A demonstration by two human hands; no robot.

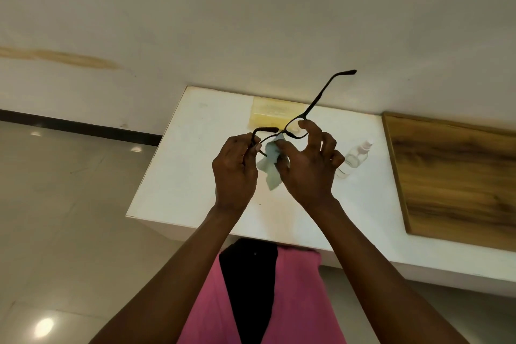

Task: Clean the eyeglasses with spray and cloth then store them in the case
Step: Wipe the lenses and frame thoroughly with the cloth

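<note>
Right now my left hand point(236, 167) pinches the eyeglasses point(293, 127) at their left end, frame running left to right above the table point(178, 176), while my right hand point(307, 167) pinches the cloth point(269, 165) onto a lens.

Materials on and around the white table

The table point(195, 176) is showing a smooth matt top; above it the glasses point(315, 105) are looking like thin dark plastic, the cloth point(272, 167) soft and pale, the bottle point(351, 160) clear plastic, the board point(458, 176) at its right grained wood, the floor point(69, 218) gleaming glossy.
</note>
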